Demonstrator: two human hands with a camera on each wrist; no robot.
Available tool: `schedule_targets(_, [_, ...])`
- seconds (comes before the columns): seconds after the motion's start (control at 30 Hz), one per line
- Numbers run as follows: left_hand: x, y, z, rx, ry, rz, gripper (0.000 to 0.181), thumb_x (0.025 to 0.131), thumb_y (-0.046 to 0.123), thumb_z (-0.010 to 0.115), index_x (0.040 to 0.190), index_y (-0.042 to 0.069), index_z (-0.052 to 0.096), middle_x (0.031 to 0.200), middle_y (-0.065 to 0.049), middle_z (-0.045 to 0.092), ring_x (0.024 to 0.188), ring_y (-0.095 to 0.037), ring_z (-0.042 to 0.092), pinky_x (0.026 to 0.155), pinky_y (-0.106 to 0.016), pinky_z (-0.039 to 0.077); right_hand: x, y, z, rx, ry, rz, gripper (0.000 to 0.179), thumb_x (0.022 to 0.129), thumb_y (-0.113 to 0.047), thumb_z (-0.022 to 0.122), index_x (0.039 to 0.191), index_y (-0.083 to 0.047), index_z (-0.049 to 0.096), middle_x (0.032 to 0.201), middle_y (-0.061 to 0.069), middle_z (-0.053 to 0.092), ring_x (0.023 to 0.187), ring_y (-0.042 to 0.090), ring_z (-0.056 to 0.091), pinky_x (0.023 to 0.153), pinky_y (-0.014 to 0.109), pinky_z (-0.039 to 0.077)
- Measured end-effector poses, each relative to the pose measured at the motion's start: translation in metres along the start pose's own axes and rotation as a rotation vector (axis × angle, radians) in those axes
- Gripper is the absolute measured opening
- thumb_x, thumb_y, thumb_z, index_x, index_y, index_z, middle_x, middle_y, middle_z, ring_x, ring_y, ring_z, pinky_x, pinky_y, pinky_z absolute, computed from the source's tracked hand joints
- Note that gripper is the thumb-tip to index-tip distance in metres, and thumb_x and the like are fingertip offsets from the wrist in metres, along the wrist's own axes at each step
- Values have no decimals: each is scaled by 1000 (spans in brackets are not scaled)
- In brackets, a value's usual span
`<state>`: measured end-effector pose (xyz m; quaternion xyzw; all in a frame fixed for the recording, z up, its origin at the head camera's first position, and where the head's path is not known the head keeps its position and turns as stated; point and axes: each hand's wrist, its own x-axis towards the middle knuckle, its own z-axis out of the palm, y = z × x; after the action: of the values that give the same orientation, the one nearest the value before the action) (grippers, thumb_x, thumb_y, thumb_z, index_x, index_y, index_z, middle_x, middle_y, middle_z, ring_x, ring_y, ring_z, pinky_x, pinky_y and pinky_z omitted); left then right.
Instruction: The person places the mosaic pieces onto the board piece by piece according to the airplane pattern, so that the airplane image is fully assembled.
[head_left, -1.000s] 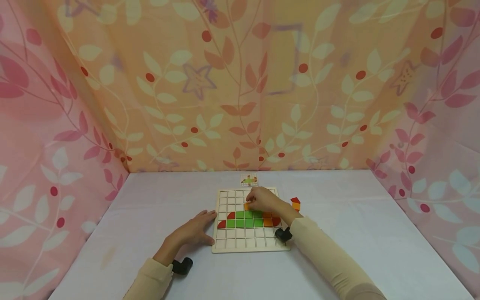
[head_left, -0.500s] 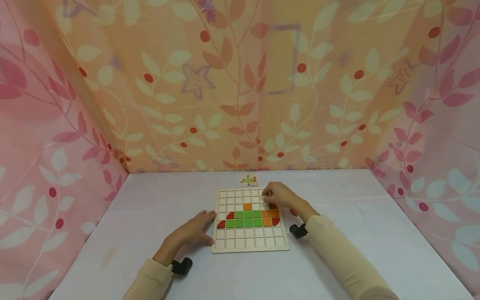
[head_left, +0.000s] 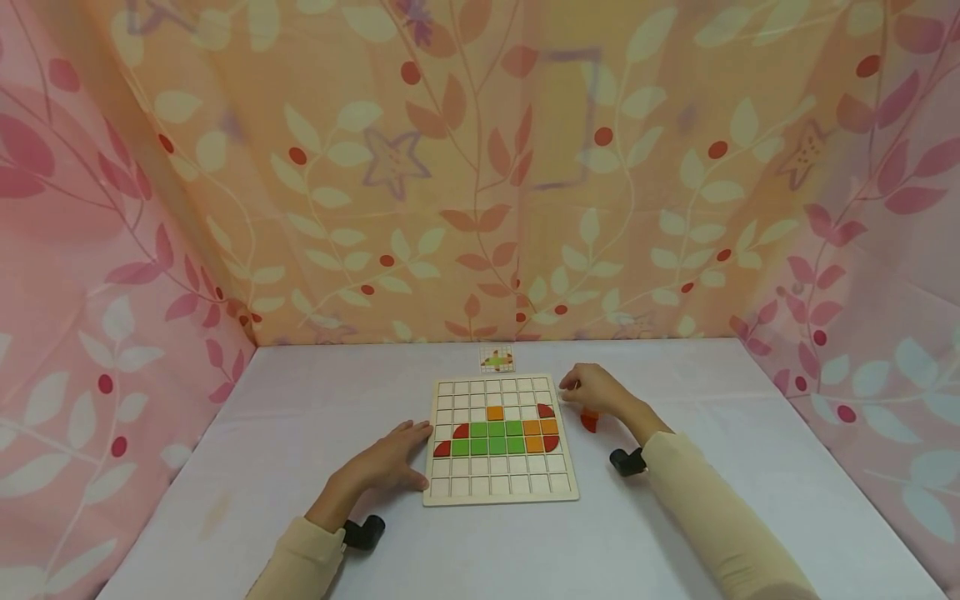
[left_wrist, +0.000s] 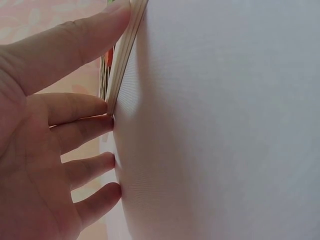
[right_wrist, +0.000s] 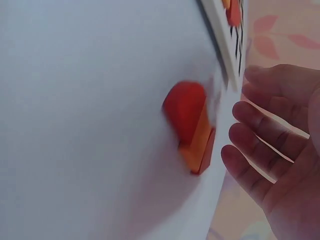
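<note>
A light wooden grid board lies on the table with green squares, orange squares and red curved pieces on it. One orange square sits above the green rows, and a red quarter-round piece lies at the upper right. My left hand rests at the board's left edge, thumb and fingertips touching it with fingers spread. Off the board's right edge, my right hand is held with loosely bent fingers and nothing between them. Loose red and orange blocks lie near it, partly covered in the head view.
A small pattern card lies behind the board, showing a coloured figure on a grid. White cloth covers the table. Patterned fabric walls stand at the back and both sides.
My right hand has moved right, from above the board to beyond its right edge. The orange square and the upper red piece are now uncovered on the board. My left hand has stayed put.
</note>
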<state>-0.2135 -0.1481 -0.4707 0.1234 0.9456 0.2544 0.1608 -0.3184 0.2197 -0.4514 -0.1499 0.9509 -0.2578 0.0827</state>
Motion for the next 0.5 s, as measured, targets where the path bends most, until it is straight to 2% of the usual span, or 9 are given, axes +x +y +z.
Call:
schedule_targets(0.23, [0,-2,0,6,2,14,88,71,21,85,147,9,43,156,-6,38,149,-34,22,115,-60,27,-3,24,-3,-19,-3,2,19,86,-11,69,100,1,73,87,8,64,78,19,55,75,33,53])
schedule_targets(0.5, [1,-2,0,0,-2,14,88,72,21,85,147,9,43,157,-6,38,150,-34,21,115,-60,26,-9,42,-3,-53,17,34,13,86,-9,69,95,-2,74,87,8,65,79,20,57,81,38,54])
